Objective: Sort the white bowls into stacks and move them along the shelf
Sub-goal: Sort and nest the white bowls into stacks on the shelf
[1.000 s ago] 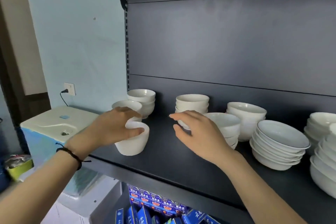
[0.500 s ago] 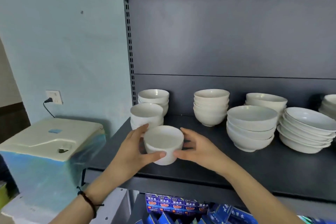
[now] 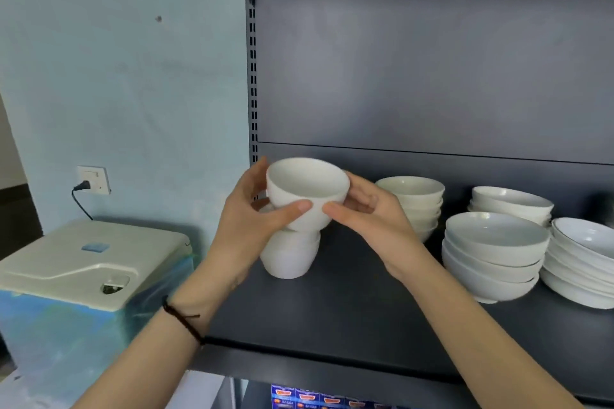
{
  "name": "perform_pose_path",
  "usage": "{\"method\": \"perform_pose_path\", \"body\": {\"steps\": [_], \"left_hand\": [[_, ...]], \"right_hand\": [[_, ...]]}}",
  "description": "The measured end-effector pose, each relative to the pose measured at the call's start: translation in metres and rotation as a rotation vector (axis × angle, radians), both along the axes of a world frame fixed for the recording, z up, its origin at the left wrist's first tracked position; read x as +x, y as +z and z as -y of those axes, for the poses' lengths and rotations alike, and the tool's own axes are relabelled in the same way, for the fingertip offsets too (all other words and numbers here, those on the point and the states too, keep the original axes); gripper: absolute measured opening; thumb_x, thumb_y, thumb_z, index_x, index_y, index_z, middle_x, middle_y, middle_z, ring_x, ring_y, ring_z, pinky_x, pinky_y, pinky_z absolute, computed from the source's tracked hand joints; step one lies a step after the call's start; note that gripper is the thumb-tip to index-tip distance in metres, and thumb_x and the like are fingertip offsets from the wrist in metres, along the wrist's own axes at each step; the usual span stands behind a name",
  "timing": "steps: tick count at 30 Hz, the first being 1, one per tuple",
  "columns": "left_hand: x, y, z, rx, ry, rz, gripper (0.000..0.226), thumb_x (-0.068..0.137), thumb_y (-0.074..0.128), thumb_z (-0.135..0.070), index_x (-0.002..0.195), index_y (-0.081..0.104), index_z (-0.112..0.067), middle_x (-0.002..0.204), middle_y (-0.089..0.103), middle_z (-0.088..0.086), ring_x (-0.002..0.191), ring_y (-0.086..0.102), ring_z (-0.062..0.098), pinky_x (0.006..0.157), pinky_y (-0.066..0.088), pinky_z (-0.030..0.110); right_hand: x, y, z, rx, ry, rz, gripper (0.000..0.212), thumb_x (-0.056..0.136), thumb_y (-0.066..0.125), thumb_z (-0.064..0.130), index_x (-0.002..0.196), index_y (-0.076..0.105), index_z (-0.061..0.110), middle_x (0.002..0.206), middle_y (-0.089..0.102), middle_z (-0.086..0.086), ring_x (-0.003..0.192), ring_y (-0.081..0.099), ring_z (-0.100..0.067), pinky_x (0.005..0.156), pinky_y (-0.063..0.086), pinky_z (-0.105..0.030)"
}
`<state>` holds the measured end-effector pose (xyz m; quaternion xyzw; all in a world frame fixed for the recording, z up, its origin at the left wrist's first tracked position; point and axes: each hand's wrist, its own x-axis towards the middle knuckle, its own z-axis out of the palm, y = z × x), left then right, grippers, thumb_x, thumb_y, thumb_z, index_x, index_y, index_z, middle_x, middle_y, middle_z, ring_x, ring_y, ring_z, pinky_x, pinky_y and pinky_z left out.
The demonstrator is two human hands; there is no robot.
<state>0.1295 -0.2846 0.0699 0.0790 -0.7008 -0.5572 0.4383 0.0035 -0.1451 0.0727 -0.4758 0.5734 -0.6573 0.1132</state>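
Dark grey shelf (image 3: 349,309) carries white bowls. Cream-lidded appliance (image 3: 83,262) stands left of it, plugged into a wall socket (image 3: 94,179). Wide bowl stack (image 3: 491,256) at right; deep bowl stack (image 3: 415,202) behind. Left hand (image 3: 252,222) and right hand (image 3: 368,212) clasp a small white bowl (image 3: 307,191), now lifted above the small stack (image 3: 289,256); half a second ago it sat lower. Blue packets (image 3: 315,397) below: writing unreadable.

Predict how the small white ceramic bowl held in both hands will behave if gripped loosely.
The small white ceramic bowl looks glazed and smooth, so probably slippery. It seems rigid and likely breakable if dropped onto the dark metal shelf. The left hand and right hand grip its curved sides.
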Motion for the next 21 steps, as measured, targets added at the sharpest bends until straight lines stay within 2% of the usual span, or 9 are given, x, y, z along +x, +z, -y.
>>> {"method": "perform_pose_path", "body": {"steps": [3,5,7,8,11,14,17,19,21], "left_hand": [[-0.009,0.001,0.025,0.026,-0.043,0.031,0.071,0.054,0.085,-0.036,0.121,0.062,-0.025,0.118,0.068,-0.011,0.11,0.063,0.01,0.092,0.053,0.026],[-0.012,-0.004,0.039,0.041,-0.048,0.039,0.063,0.053,0.086,-0.033,0.113,0.066,-0.029,0.111,0.07,-0.014,0.104,0.065,0.008,0.086,0.055,0.024],[-0.016,-0.013,0.047,0.077,-0.059,0.044,0.067,0.054,0.088,-0.028,0.117,0.065,-0.026,0.113,0.07,-0.015,0.104,0.064,0.003,0.084,0.054,0.021],[-0.017,-0.017,0.05,0.089,-0.056,0.056,0.065,0.056,0.089,-0.024,0.117,0.065,-0.026,0.113,0.07,-0.016,0.104,0.064,0.001,0.085,0.054,0.021],[-0.02,-0.027,0.054,0.109,-0.041,0.085,0.046,0.071,0.082,-0.006,0.103,0.065,-0.034,0.098,0.071,-0.028,0.096,0.063,-0.01,0.078,0.051,0.012],[-0.023,-0.035,0.058,0.114,-0.014,0.109,0.048,0.075,0.079,-0.007,0.097,0.059,-0.043,0.088,0.066,-0.038,0.086,0.061,-0.018,0.068,0.048,0.004],[-0.023,-0.043,0.059,0.141,-0.017,0.123,0.051,0.073,0.081,-0.01,0.1,0.057,-0.047,0.093,0.062,-0.04,0.089,0.061,-0.016,0.07,0.048,0.003],[-0.023,-0.046,0.058,0.141,-0.033,0.115,0.051,0.073,0.081,-0.01,0.102,0.058,-0.046,0.097,0.063,-0.039,0.093,0.059,-0.018,0.073,0.048,0.003],[-0.022,-0.047,0.056,0.14,-0.048,0.098,0.054,0.073,0.083,-0.012,0.111,0.058,-0.042,0.106,0.062,-0.034,0.097,0.056,-0.02,0.072,0.047,0.004]], "right_hand": [[-0.007,-0.003,0.028,-0.031,-0.011,-0.001,0.046,0.085,0.072,0.004,0.125,0.062,0.025,0.122,0.07,0.006,0.116,0.064,-0.012,0.098,0.053,-0.031],[-0.012,-0.009,0.042,-0.007,-0.006,0.0,0.047,0.086,0.072,0.007,0.129,0.06,0.023,0.125,0.068,0.005,0.118,0.062,-0.013,0.102,0.051,-0.035],[-0.017,-0.016,0.05,0.031,-0.001,0.001,0.049,0.086,0.072,0.011,0.132,0.058,0.024,0.127,0.067,0.008,0.119,0.061,-0.008,0.101,0.05,-0.029],[-0.019,-0.019,0.052,0.05,-0.004,-0.009,0.049,0.086,0.073,0.012,0.131,0.058,0.028,0.126,0.067,0.011,0.12,0.059,-0.003,0.098,0.049,-0.021],[-0.02,-0.027,0.056,0.09,-0.034,-0.014,0.047,0.085,0.074,0.016,0.119,0.059,0.043,0.121,0.066,0.024,0.117,0.056,0.01,0.083,0.044,-0.004],[-0.02,-0.033,0.056,0.103,-0.055,-0.003,0.042,0.084,0.075,0.015,0.109,0.062,0.046,0.111,0.068,0.031,0.111,0.058,0.013,0.082,0.045,-0.004],[-0.02,-0.039,0.054,0.101,-0.059,0.011,0.043,0.083,0.076,0.013,0.105,0.06,0.047,0.105,0.068,0.033,0.107,0.057,0.017,0.081,0.046,-0.003],[-0.02,-0.043,0.054,0.104,-0.089,0.01,0.046,0.082,0.077,0.017,0.109,0.056,0.048,0.112,0.066,0.029,0.112,0.055,0.015,0.085,0.043,-0.002],[-0.019,-0.049,0.057,0.121,-0.102,0.027,0.05,0.083,0.076,0.023,0.121,0.052,0.045,0.127,0.059,0.022,0.123,0.051,0.005,0.1,0.04,-0.013]]}}
